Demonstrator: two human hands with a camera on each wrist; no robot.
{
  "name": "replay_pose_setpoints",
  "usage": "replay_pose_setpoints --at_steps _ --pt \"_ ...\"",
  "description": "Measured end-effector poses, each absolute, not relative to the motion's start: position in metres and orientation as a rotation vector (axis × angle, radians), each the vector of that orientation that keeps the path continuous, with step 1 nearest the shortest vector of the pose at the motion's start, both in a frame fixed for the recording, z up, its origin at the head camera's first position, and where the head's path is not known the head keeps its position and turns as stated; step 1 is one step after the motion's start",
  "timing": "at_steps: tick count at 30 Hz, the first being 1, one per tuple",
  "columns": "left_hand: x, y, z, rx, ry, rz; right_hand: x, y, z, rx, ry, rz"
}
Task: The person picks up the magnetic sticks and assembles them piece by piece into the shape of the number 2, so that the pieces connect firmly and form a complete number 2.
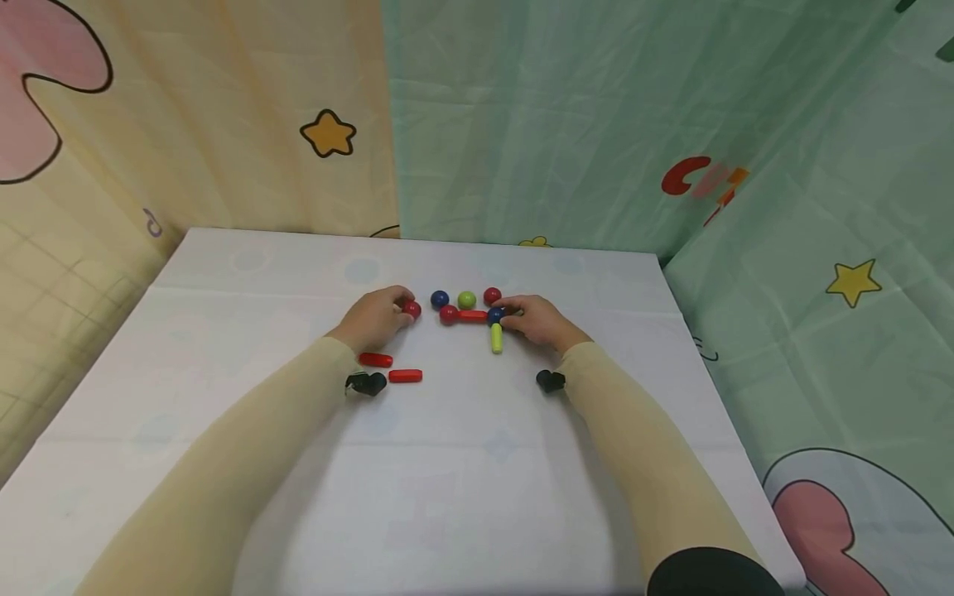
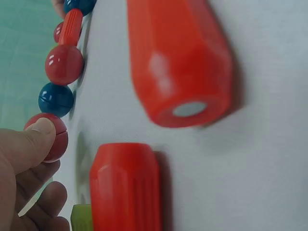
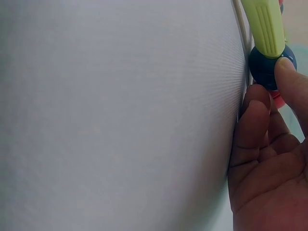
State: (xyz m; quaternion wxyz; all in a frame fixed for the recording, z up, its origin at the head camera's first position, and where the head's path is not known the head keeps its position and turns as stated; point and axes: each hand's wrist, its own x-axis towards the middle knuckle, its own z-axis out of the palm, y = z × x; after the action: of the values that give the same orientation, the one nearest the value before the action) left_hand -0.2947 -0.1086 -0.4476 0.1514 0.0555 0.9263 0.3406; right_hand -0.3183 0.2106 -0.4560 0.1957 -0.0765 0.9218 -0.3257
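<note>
My left hand (image 1: pixel 373 319) pinches a red ball (image 1: pixel 412 310) between thumb and fingers, just left of the other balls. In the left wrist view the thumb lies on top of this red ball (image 2: pixel 58 139). My right hand (image 1: pixel 542 322) holds a dark blue ball (image 1: pixel 495 315), thumb on one side and fingers on the other. That blue ball joins a red rod (image 1: pixel 473 316), which runs left to another red ball (image 1: pixel 448 314), and a yellow-green rod (image 1: pixel 496 339) pointing toward me. In the right wrist view the green rod (image 3: pixel 267 29) meets the blue ball.
Behind the joined pieces lie a loose blue ball (image 1: pixel 440 299), a green ball (image 1: pixel 466 300) and a red ball (image 1: pixel 492 295). Two red rods, one nearer (image 1: pixel 406 376) and one farther (image 1: pixel 376 360), lie by the left wrist. A white cloth covers the table (image 1: pixel 447 497); printed curtains hang around it.
</note>
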Motion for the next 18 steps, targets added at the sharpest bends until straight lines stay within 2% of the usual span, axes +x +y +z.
replay_pose_setpoints --at_steps 18 --pt "-0.268 -0.086 -0.451 0.466 2.643 0.933 -0.318 0.210 -0.457 -0.191 2.570 -0.905"
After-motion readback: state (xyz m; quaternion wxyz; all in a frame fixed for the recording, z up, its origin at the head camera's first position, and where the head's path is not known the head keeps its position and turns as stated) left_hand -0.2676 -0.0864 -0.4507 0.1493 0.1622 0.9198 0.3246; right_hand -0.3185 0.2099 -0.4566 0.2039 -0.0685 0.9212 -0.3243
